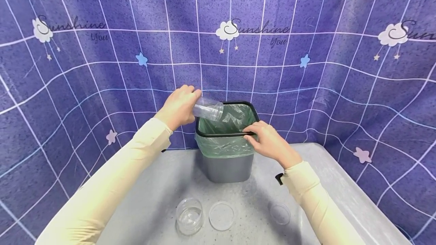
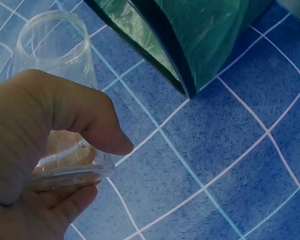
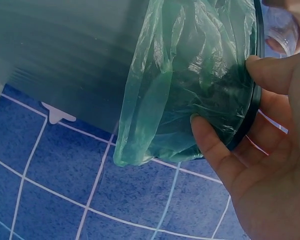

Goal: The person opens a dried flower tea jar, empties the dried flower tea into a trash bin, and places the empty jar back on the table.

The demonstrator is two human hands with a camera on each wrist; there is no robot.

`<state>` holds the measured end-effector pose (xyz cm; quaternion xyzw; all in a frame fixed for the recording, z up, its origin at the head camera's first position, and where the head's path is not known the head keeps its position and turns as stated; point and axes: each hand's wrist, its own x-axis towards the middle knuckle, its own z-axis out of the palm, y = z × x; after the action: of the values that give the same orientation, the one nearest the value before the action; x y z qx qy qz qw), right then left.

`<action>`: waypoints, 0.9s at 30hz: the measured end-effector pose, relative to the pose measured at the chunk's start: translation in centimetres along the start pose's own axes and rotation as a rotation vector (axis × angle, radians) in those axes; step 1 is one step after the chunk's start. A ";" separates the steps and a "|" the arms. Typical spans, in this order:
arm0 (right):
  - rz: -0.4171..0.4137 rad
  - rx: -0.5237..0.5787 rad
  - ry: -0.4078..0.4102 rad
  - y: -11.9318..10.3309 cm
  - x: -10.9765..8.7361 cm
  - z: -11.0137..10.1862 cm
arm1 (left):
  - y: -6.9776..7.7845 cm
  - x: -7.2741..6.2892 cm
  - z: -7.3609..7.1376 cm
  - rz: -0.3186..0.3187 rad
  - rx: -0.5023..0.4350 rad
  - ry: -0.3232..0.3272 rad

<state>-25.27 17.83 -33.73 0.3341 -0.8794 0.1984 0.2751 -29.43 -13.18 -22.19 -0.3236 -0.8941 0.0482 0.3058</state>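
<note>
My left hand [image 1: 178, 107] grips a clear plastic jar [image 1: 210, 109], tipped sideways with its open mouth over the left part of the bin's opening. In the left wrist view the thumb and fingers wrap round the jar [image 2: 55, 37] near its base. The grey bin [image 1: 227, 169] stands upright, lined with a green plastic bag [image 1: 221, 146] under a black rim [image 1: 225, 135]. At the bin's front right corner, my right hand [image 1: 270, 141] holds the rim. The right wrist view shows its fingers on both sides of the rim and the bag [image 3: 190, 75].
On the grey table [image 1: 146, 199] in front of the bin stand a second clear jar [image 1: 189, 218], a clear round lid [image 1: 221, 216] and a smaller lid [image 1: 280, 214]. A blue checked curtain [image 1: 211, 75] hangs close behind the bin and at both sides.
</note>
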 end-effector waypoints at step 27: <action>-0.024 0.011 0.045 0.0 -0.1 -0.1 | 1.1 -3.0 1.1 -0.253 -0.206 0.114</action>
<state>-25.16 17.90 -33.75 0.3416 -0.8679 0.2072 0.2953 -27.68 -14.01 -24.97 -0.2402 -0.9091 -0.1011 0.3249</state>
